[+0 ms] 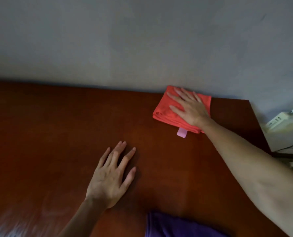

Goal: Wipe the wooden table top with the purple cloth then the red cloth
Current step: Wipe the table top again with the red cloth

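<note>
A folded red cloth (166, 112) with a pink tag lies at the far right of the wooden table top (48, 134), close to the wall. My right hand (191, 108) lies flat on top of it, fingers spread and pressing down. My left hand (113, 175) rests flat on the bare wood near the middle, fingers apart, holding nothing. A purple cloth (173, 226) lies at the table's near edge, below my right forearm, partly cut off by the frame.
A grey wall (142, 40) runs along the table's far edge. Past the table's right edge stands a white device (282, 132) with cables. The wood at the near left shows a glare.
</note>
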